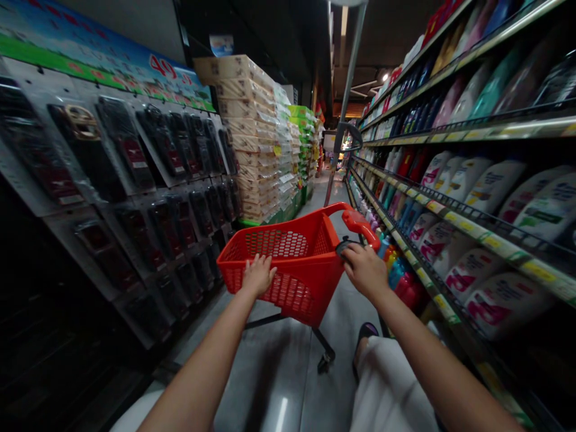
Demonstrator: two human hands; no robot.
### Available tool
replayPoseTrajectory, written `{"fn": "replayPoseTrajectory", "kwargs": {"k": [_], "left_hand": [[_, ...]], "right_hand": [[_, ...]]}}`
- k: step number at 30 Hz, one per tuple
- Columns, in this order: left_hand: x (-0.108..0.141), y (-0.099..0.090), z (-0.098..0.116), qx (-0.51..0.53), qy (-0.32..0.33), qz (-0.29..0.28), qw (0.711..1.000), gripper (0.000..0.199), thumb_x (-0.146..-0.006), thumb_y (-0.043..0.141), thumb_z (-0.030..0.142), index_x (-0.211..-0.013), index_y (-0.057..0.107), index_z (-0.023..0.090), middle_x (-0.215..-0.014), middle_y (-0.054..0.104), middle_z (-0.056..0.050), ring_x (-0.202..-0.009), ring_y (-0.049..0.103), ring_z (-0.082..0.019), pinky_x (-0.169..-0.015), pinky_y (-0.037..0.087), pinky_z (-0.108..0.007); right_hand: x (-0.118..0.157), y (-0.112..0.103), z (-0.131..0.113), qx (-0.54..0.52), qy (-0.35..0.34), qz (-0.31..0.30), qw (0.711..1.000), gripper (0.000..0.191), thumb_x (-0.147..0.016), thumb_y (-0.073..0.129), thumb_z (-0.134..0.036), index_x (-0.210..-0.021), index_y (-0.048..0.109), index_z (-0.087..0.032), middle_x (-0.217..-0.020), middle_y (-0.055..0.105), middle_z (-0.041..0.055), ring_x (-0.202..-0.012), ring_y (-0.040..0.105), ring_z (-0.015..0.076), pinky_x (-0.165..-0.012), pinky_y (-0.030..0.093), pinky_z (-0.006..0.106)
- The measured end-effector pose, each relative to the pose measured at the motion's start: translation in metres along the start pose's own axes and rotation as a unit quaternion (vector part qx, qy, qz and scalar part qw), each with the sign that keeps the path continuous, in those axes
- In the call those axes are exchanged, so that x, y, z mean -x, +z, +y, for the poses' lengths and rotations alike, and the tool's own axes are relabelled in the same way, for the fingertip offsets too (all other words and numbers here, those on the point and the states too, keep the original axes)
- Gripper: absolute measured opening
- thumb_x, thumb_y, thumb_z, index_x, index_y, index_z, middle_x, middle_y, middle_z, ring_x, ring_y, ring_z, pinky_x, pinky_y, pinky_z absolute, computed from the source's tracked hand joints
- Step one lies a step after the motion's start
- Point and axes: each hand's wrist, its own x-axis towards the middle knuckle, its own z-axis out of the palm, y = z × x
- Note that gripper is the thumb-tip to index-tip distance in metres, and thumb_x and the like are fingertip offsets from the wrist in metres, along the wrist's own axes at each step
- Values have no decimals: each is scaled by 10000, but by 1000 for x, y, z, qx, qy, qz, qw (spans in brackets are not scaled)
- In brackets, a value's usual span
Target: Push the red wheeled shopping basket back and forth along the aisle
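Observation:
A red plastic shopping cart point(310, 282) with meshed sides stands sideways in front of me; no goods show in the visible part of its basket. My left hand point(260, 276) lies over the near rim, fingers hooked across it and thumb apart. At the cart's right corner, my right hand point(366, 270) curls its fingers around a dark rounded piece point(345, 245). Whether that piece belongs to the cart, I cannot tell. Just beyond it, the red handle point(360, 225) slopes down to the right. Both palms are hidden.
Shelves of shampoo-like bottles point(495, 180) run close along the right. Packaged belts point(128, 144) hang on the left, with stacked cartons point(252, 132) behind. A metal pole point(351, 78) rises beyond the cart. A cart wheel point(326, 362) rests on the shiny floor point(288, 390) near my foot.

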Motion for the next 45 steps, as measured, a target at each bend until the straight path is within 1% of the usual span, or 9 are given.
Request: {"fn": "replayPoseTrajectory", "kwargs": {"k": [6, 9, 12, 17, 21, 25, 33, 40, 45], "left_hand": [[19, 17, 28, -69, 44, 44, 996, 441, -921, 470, 328, -1326, 552, 176, -1202, 619, -158, -1171, 532, -316, -1164, 214, -525], [31, 26, 52, -49, 50, 40, 997, 525, -920, 475, 337, -1395, 501, 115, -1236, 599, -195, -1193, 505, -340, -1145, 246, -506], [48, 31, 74, -25, 65, 31, 997, 568, -917, 480, 304, -1463, 420, 158, -1315, 579, -172, -1226, 492, -331, -1110, 296, -494], [64, 22, 95, 59, 82, -25, 995, 555, -935, 415, 274, -1460, 413, 92, -1396, 531, -212, -1266, 493, -340, -1086, 344, -487], [49, 0, 87, 105, 78, -27, 991, 499, -944, 405, 274, -1403, 491, 99, -1483, 458, -198, -1405, 374, -315, -1159, 278, -466], [23, -18, 59, 6, 17, -8, 1000, 547, -919, 467, 241, -1438, 445, 68, -1549, 354, -211, -1472, 247, -329, -1189, 208, -508], [-4, -15, 23, -158, -79, -6, 984, 651, -908, 504, 231, -1502, 320, 38, -1574, 286, -228, -1477, 225, -333, -1170, 263, -481], [19, -15, 26, -179, -113, 3, 977, 456, -940, 267, 74, -1294, 552, 39, -1328, 606, -217, -1396, 412, -273, -1093, 372, -484], [52, -22, 27, -210, -133, 8, 969, 493, -911, 241, 9, -1265, 583, 28, -1322, 610, -221, -1356, 469, -266, -1099, 367, -453]], "right_hand": [[-20, 29, 2, -8, 120, 17, 993, 299, -882, 515, -247, -1118, 698, -267, -1170, 665, 73, -973, 532, 256, -752, 438, 347], [-17, 53, -27, -54, 67, -31, 996, 299, -884, 515, -233, -1131, 681, -270, -1206, 644, 59, -972, 534, 230, -788, 444, 331], [-1, 74, -57, -95, -7, -66, 993, 289, -886, 518, -224, -1134, 660, -272, -1229, 628, 34, -991, 524, 204, -805, 439, 296], [12, 81, -51, -150, -24, -66, 986, 227, -874, 495, -189, -1012, 671, -226, -1112, 649, 34, -979, 521, 189, -860, 404, 282], [9, 74, -26, -179, -50, -85, 979, 190, -836, 482, -162, -877, 664, -197, -990, 649, 30, -908, 531, 171, -868, 375, 285], [11, 73, -4, -229, -102, -98, 963, 185, -773, 477, -139, -801, 651, -193, -884, 636, 21, -879, 543, 169, -852, 370, 287], [16, 86, 38, -335, -134, -89, 928, 165, -678, 479, -122, -726, 618, -197, -827, 637, 20, -854, 572, 186, -865, 378, 321], [12, 86, 39, -319, -103, -108, 936, 162, -652, 470, -106, -703, 596, -194, -811, 619, 18, -844, 567, 183, -855, 380, 321], [18, 81, 38, -351, -141, -121, 918, 183, -637, 460, -88, -710, 592, -192, -822, 637, 14, -841, 580, 175, -860, 380, 322]]}}
